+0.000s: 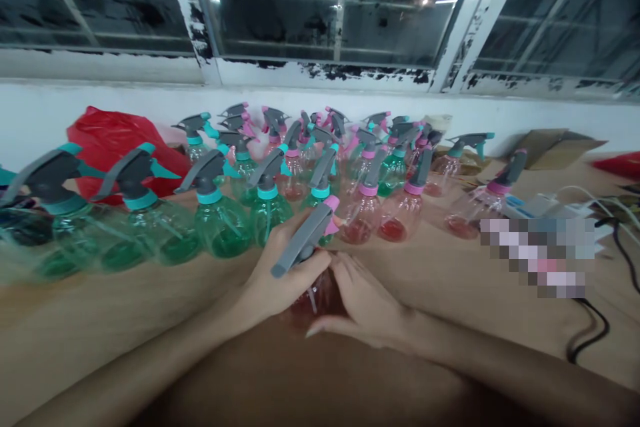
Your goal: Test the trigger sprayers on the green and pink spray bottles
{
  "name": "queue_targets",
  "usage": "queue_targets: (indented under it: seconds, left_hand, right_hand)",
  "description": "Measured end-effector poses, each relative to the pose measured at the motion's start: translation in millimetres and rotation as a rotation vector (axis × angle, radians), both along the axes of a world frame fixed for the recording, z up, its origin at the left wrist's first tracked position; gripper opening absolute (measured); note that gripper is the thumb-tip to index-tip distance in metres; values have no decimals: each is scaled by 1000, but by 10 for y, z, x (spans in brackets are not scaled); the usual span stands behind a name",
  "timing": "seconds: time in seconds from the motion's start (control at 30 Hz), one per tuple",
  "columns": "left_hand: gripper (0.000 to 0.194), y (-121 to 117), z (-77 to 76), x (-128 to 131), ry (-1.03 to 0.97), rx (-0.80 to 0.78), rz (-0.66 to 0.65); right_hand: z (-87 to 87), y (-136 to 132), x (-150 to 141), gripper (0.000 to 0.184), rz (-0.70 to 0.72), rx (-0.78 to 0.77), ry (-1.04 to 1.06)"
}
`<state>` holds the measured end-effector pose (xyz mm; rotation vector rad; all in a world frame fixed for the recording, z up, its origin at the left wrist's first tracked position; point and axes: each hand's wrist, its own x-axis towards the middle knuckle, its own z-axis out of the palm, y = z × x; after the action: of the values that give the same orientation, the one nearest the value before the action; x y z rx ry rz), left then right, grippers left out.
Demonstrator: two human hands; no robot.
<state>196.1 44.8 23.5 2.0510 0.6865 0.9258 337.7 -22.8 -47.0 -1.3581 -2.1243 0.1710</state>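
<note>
The left hand (273, 273) closed round the neck of a pink-tinted trigger spray bottle (314, 303) while the right hand (367, 297) cupped its side, seemingly to steady it. Just beyond both hands, standing spray bottles (223, 230) hemmed in forward movement; tabletop (125, 307) left room sideways.

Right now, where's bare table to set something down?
Bare table lies between the front green bottles and left forearm, also between the right hand and black cable. Crowded: the packed spray bottles toward the wall, and around the held bottle.
</note>
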Motion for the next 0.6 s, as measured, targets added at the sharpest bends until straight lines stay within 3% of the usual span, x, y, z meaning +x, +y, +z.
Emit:
queue_targets:
  seconds: [0.1,0.23,0.37,0.6]
  left_hand:
    - [26,-11,31,6,14,64,-13]
    - [25,-21,53,5,35,112,-13]
    - [26,-15,63,-2,53,134,-26]
    - [10,12,20,8,54,122,-9]
  right_hand:
    - [-111,-25,224,80,70,-12,-74]
    - [-251,-66,396,69,65,-73,-99]
    - [-309,-73,415,60,35,-106,-76]
    - [-317,-65,427,57,58,-114,-109]
